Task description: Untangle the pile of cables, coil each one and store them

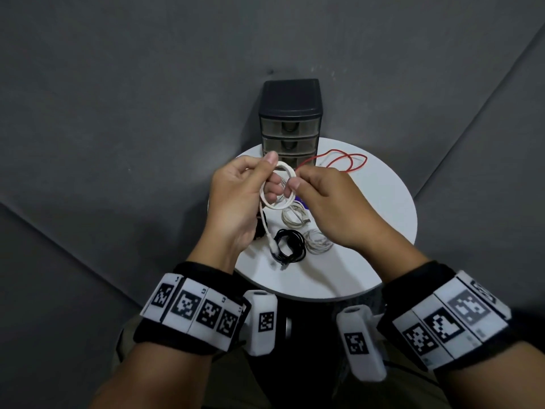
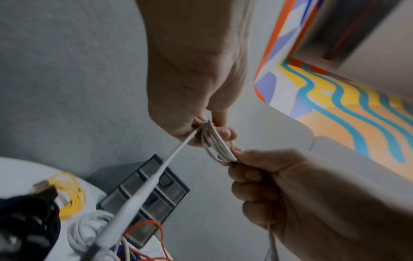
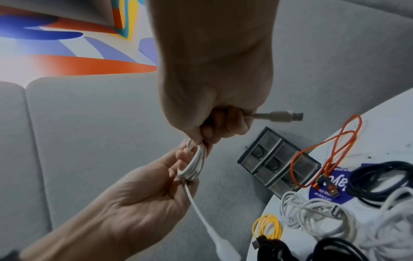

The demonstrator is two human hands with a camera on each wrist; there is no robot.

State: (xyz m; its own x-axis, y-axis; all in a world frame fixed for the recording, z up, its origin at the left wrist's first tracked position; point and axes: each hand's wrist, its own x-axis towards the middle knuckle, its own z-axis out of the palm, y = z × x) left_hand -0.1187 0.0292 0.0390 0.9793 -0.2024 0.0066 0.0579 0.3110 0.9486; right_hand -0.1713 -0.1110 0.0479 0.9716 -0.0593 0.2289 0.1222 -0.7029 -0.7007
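A white cable (image 1: pixel 278 203) is wound into a small coil held up over the round white table (image 1: pixel 368 231). My left hand (image 1: pixel 267 175) has its fingers through the loops, thumb on top. My right hand (image 1: pixel 295 184) pinches the coil's right side. The loose tail (image 1: pixel 267 228) hangs down to a white connector. In the left wrist view the coil (image 2: pixel 215 146) sits between my left hand (image 2: pixel 214 123) and right hand (image 2: pixel 241 159). In the right wrist view my right hand (image 3: pixel 208 136) grips the coil (image 3: pixel 194 162), and a USB plug (image 3: pixel 281 116) sticks out of the fist.
A dark drawer unit (image 1: pixel 290 122) stands at the table's far edge. On the table lie a loose red cable (image 1: pixel 339 162), a black coil (image 1: pixel 289 246), white coils (image 1: pixel 295 215), a yellow coil (image 3: pixel 268 227) and a blue card (image 3: pixel 335 185). Grey sofa cushions surround the table.
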